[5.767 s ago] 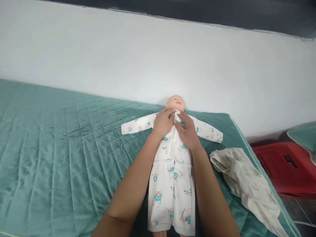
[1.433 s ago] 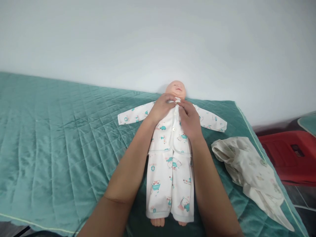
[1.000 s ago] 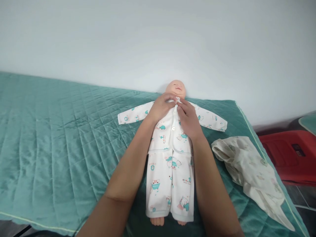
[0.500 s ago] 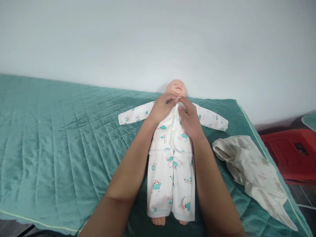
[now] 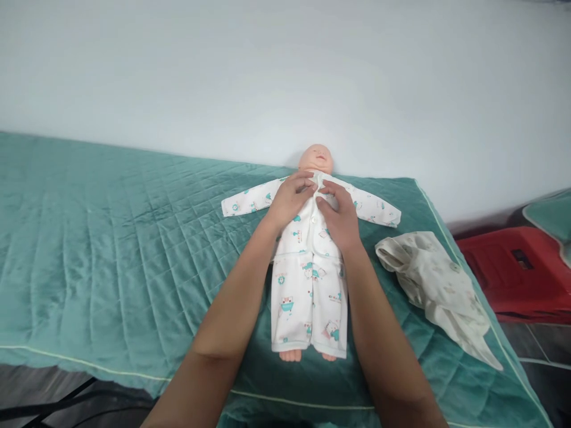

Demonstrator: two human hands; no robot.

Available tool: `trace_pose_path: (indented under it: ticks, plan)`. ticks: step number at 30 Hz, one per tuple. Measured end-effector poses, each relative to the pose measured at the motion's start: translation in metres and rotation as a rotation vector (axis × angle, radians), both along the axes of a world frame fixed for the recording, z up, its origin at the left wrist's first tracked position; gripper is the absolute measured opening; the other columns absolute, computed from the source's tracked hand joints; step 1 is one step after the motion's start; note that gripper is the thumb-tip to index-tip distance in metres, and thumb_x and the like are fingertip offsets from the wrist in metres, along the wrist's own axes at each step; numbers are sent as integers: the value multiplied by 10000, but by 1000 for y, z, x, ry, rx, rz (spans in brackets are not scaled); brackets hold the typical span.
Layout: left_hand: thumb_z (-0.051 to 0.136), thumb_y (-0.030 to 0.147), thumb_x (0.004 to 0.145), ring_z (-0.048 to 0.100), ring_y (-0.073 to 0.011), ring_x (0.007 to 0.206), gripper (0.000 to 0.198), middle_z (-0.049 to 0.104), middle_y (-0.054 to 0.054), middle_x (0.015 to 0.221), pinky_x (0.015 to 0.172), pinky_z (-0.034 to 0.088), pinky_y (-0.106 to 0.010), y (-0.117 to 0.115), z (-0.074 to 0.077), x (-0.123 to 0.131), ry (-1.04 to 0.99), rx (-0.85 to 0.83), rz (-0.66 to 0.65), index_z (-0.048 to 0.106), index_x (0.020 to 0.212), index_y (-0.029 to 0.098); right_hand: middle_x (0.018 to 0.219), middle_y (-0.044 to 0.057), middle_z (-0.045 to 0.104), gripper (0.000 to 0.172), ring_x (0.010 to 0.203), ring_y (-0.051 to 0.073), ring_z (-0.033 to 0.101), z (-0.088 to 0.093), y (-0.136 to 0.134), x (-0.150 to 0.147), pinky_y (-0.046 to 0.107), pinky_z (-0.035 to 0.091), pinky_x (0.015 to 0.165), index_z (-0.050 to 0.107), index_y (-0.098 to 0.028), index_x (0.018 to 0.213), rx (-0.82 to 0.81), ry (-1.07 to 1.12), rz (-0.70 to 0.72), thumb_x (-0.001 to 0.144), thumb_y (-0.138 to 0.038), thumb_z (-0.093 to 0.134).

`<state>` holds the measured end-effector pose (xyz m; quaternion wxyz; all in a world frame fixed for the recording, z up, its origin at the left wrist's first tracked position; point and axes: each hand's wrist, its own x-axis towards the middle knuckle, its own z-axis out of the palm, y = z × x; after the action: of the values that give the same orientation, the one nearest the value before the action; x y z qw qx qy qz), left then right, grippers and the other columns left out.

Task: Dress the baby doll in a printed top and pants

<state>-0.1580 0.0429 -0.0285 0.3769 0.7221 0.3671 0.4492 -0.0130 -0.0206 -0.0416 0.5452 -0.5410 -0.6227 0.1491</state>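
Note:
A baby doll [image 5: 316, 157] lies on its back, dressed in a white printed jacket [image 5: 294, 235] and matching trousers [image 5: 292, 303]. Its sleeves stretch out to both sides and its toes show below the trouser hems. On the upper chest, my left hand [image 5: 292, 199] grips the jacket's front edge with thumb and fingers. My right hand [image 5: 339, 214] pinches the opposite edge, close beside it. Just below the fingers a round button [image 5: 313, 220] shows on the front. The fingertips partly cover the fabric between them.
A crumpled cream cloth garment [image 5: 435, 285] lies on the green quilted cover [image 5: 134, 255], right of the doll. Beyond the right edge stands a red plastic chair or stool [image 5: 508, 267]. A pale wall [image 5: 267, 77] rises behind the bed.
Both hands have shifted slightly down from the collar along the jacket front, so the neckline shows more. The camera view has also moved a little, showing more of the bed's near edge.

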Motion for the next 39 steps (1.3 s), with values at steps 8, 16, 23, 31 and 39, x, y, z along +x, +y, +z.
trace_pose_path:
  ticks: [8,16,23,31,39]
  plan:
    - [569,351,942,497,-235,1375,202,591,-58,1418,1194,341,-418,-8,-5,-12,50,62,-95,729,957,230,1432,28,602,235,1369,228,503,-20,-25,3,490,367,1190,734,-301,1134,33,87,4,948,-330,593]
    - [620,405,933,447,-238,1435,204,521,-59,1490,1204,339,-421,6,-7,-21,54,18,-246,726,1005,246,1419,16,609,235,1365,224,503,-13,-24,5,514,361,1197,765,-329,1115,12,49,14,964,-312,585]
    - [658,377,905,479,-242,1398,147,547,-44,1465,1167,381,-422,5,-6,-17,81,46,-187,704,947,244,1468,-12,570,261,1408,233,446,-8,-25,5,528,346,1200,748,-354,1151,-66,36,40,966,-301,573]
    - [617,165,819,544,-217,1284,77,632,-46,1332,1152,377,-411,-9,2,-3,234,261,-22,591,864,221,1436,48,580,251,1376,238,487,-12,-24,5,526,339,1192,632,-285,1171,-18,87,34,921,-285,621]
    - [536,333,942,510,-232,1349,274,593,-49,1415,1170,378,-437,-10,10,-9,257,158,-153,603,714,198,1460,46,547,240,1406,234,457,-11,-25,7,512,330,1202,619,-294,1161,-55,158,92,923,-327,631]
